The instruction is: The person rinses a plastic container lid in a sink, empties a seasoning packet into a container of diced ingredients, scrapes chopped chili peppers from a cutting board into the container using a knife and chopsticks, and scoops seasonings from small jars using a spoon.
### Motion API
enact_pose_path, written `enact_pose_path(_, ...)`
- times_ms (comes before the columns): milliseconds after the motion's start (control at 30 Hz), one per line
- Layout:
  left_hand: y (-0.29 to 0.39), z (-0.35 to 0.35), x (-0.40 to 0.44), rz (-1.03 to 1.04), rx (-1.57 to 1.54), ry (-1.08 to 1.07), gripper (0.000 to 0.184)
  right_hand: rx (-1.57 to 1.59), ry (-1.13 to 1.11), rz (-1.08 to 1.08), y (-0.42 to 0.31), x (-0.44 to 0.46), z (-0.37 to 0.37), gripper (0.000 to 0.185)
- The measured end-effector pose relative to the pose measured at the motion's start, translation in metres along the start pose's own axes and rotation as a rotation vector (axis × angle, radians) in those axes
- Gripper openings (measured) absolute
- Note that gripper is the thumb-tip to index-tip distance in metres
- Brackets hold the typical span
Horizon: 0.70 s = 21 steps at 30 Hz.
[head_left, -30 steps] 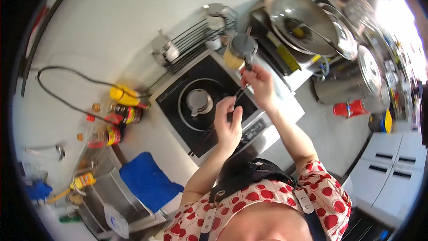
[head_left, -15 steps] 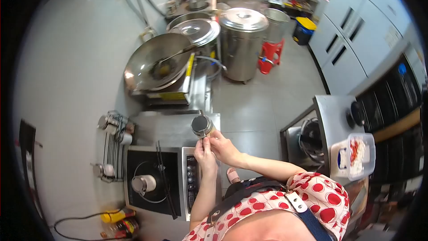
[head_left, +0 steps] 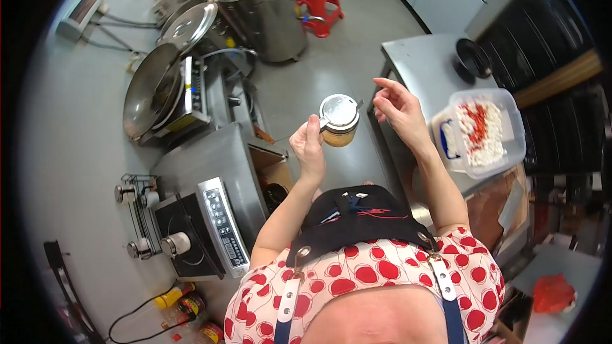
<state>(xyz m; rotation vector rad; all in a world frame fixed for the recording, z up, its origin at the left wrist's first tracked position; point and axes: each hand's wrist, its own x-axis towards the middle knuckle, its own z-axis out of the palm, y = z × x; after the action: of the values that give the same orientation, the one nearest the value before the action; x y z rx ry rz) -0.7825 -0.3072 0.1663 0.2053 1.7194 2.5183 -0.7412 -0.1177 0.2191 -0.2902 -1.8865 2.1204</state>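
Observation:
A glass seasoning jar (head_left: 339, 135) with a shiny metal lid and light brown contents is held up in front of me. My left hand (head_left: 310, 148) grips it by the handle side, thumb up along the lid. A thin spoon handle (head_left: 361, 104) pokes out at the lid's right edge. To the right, apart from the jar, my right hand (head_left: 403, 114) holds nothing, with its fingers loosely spread and slightly bent. Nearby on the steel table (head_left: 417, 57) stands a clear plastic tub (head_left: 517, 129) of white crumbly pieces topped with chopped red bits.
An induction cooker (head_left: 223, 228) sits at the left, with a white-filled jar (head_left: 175, 244) on it. A wire rack (head_left: 137, 210) of jars hangs on the wall. Farther off are a wok (head_left: 143, 99), a tall steel pot (head_left: 268, 19) and a red stool (head_left: 322, 9). A black bowl (head_left: 473, 58) rests by the tub.
The view has turned right, toward the table with the tub. My right hand has let go of the jar and moved away rightward; my left hand still holds the jar.

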Motion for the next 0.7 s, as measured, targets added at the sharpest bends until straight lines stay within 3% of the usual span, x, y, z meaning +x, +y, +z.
enact_pose_path(67, -0.007, 0.04, -0.011, -0.031, -0.036, -0.047, 0.043, -0.141, -0.097, -0.023, -0.005, -0.013, -0.036, 0.034)
enact_pose_path(133, -0.026, 0.064, -0.023, -0.061, -0.018, -0.137, 0.037, -0.202, -0.027, -0.015, -0.008, -0.033, -0.064, 0.02)
enact_pose_path(233, -0.062, 0.095, -0.034, -0.081, -0.072, -0.283, 0.034, -0.203, 0.145, -0.083, 0.004, -0.052, -0.102, 0.015)
enact_pose_path(333, -0.072, 0.123, -0.052, -0.062, -0.064, -0.378, 0.032, -0.407, 0.226, -0.237, -0.011, -0.076, -0.137, 0.011)
enact_pose_path(433, -0.087, 0.143, -0.055, 0.048, 0.027, -0.438, 0.033, -0.677, 0.162, -0.605, -0.025, -0.09, -0.166, 0.012)
enact_pose_path(700, -0.085, 0.171, -0.062, 0.329, 0.199, -0.561, 0.039, -0.627, 0.301, -0.55, -0.025, -0.11, -0.194, 0.012)
